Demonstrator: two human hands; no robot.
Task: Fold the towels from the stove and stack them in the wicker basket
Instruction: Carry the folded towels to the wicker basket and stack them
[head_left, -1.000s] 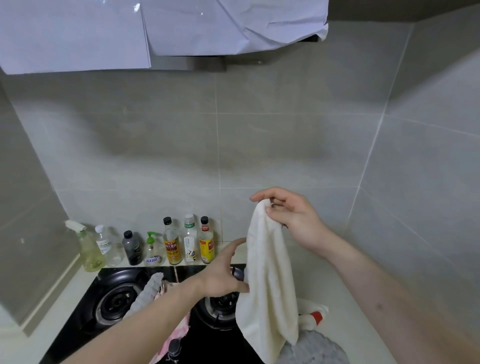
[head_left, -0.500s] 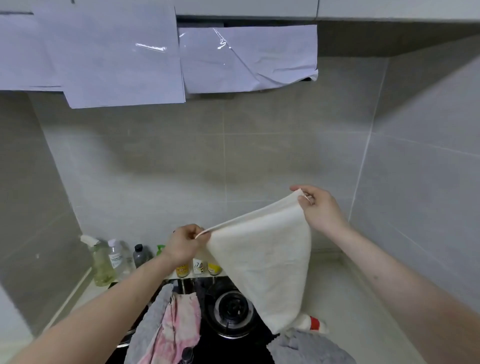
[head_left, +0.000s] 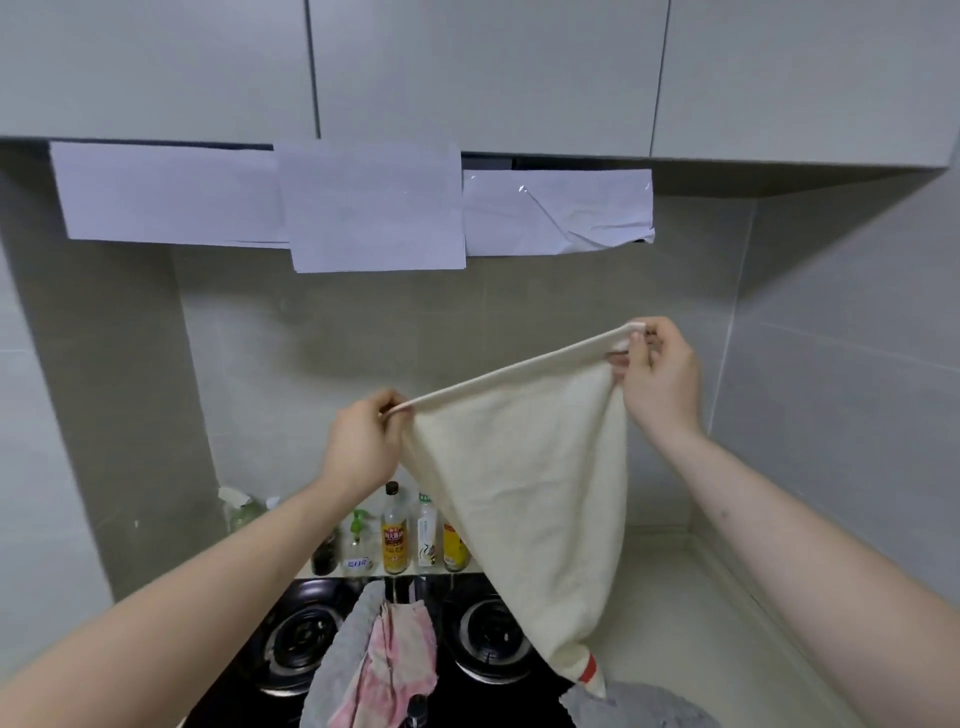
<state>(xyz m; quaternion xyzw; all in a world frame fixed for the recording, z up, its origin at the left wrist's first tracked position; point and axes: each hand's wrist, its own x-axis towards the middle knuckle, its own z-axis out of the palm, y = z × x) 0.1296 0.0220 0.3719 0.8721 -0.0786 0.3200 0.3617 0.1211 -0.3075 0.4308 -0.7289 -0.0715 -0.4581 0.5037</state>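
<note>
Head view, hands: left hand (head_left: 361, 449) raised over the stove, its fingers (head_left: 390, 406) curled and pinching one upper corner of the cream towel (head_left: 524, 499); right hand (head_left: 657, 382) held higher and further right, its fingers (head_left: 636, 345) pinching the other upper corner
Head view, cream towel: in mid-air between the two hands, its top hem pulled taut and sloping up from left to right; the cloth hangs down in a narrowing shape to a low point above the right burner (head_left: 485, 642); it covers part of the bottle row behind it
Head view, stove: black gas stove (head_left: 249, 691) with two round burners, the left burner (head_left: 296, 647) in plain sight; a grey towel (head_left: 337, 654) and a pink and white towel (head_left: 400, 660) lie bunched together between the burners, touching each other
Head view, lower right: another grey cloth (head_left: 639, 706) at the bottom edge, just below the tip of the cream towel; a white item with a red band (head_left: 589, 670) shows beside that tip, too hidden to identify
Head view, back ledge: a row of bottles (head_left: 394, 540) stands behind the stove against the tiled wall (head_left: 322, 332), with a spray bottle (head_left: 236, 506) at the left end
Head view, counter: pale counter (head_left: 691, 623) runs to the right of the stove toward the corner
Head view, above: sheets of paper (head_left: 371, 208) hang over the hood front, under grey cabinets (head_left: 467, 67)
Head view, wicker basket: not in sight
</note>
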